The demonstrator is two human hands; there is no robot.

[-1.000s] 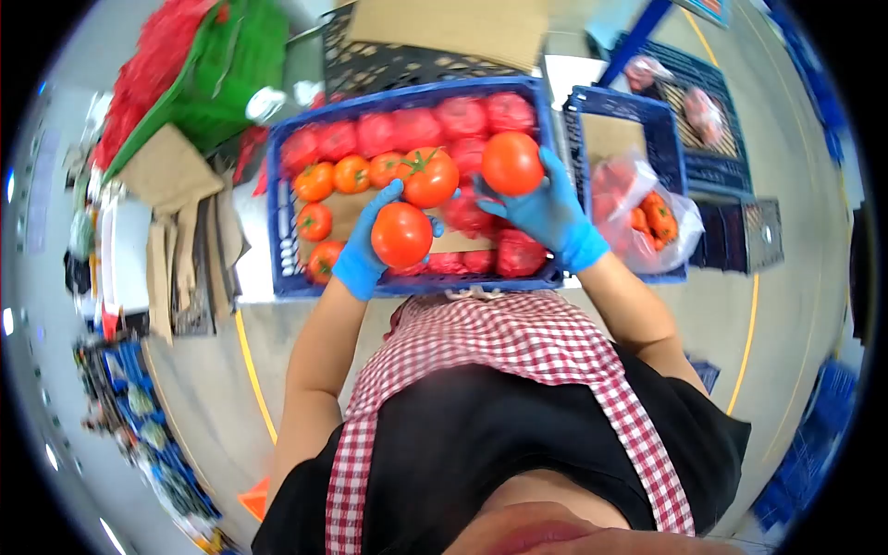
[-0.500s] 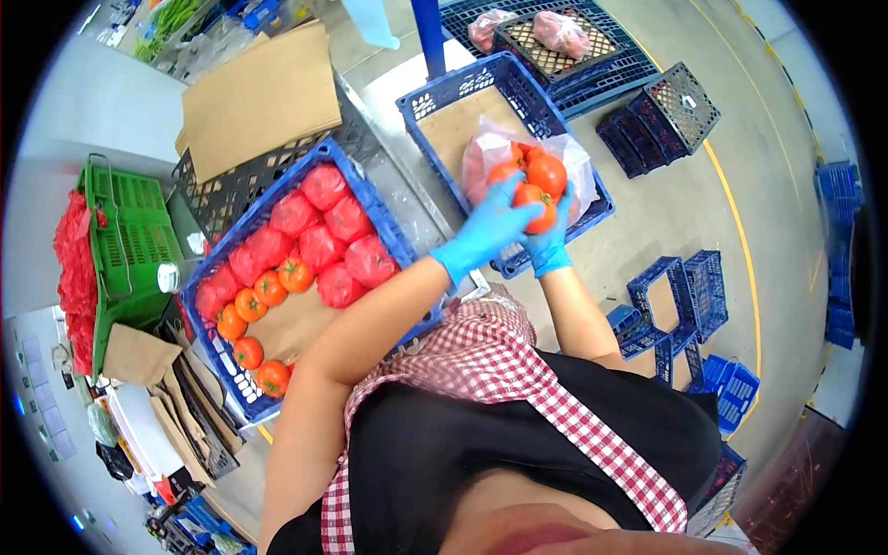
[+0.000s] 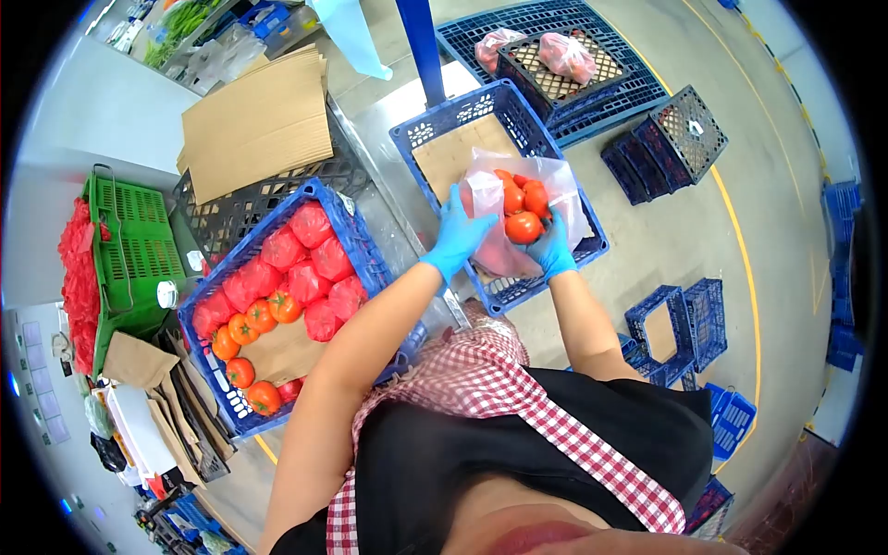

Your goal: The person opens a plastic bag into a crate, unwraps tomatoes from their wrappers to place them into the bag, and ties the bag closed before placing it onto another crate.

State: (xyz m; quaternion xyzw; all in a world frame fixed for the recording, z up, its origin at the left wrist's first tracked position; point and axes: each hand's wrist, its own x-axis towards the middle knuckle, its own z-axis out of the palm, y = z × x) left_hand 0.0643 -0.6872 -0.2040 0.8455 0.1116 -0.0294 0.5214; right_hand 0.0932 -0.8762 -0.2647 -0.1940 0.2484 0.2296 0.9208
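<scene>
Several red tomatoes (image 3: 524, 228) sit in the mouth of a clear plastic bag (image 3: 499, 257), above the blue crate (image 3: 421, 139) on the right. My left hand (image 3: 455, 239), in a blue glove, is at the bag's left side, thumb and fingers wide apart, against the plastic. My right hand (image 3: 555, 250), also gloved, curls around the lowest tomato and the bag from the right; part of its fingers is hidden. Another blue crate (image 3: 310, 190) on the left holds red-wrapped bundles (image 3: 280, 248) and a row of loose tomatoes (image 3: 242, 328) on cardboard.
Flat cardboard sheets (image 3: 259, 120) lie on a black crate behind the left crate. A green crate (image 3: 139, 240) with red netting stands at far left. Bagged tomatoes (image 3: 567, 57) rest on a crate at the back. Stacked crates (image 3: 684, 129) and blue crates (image 3: 708, 324) stand on the floor.
My left hand has come off the tomatoes and moved left to the bag's side. The tomatoes sit lower in the bag. My right hand stays around them.
</scene>
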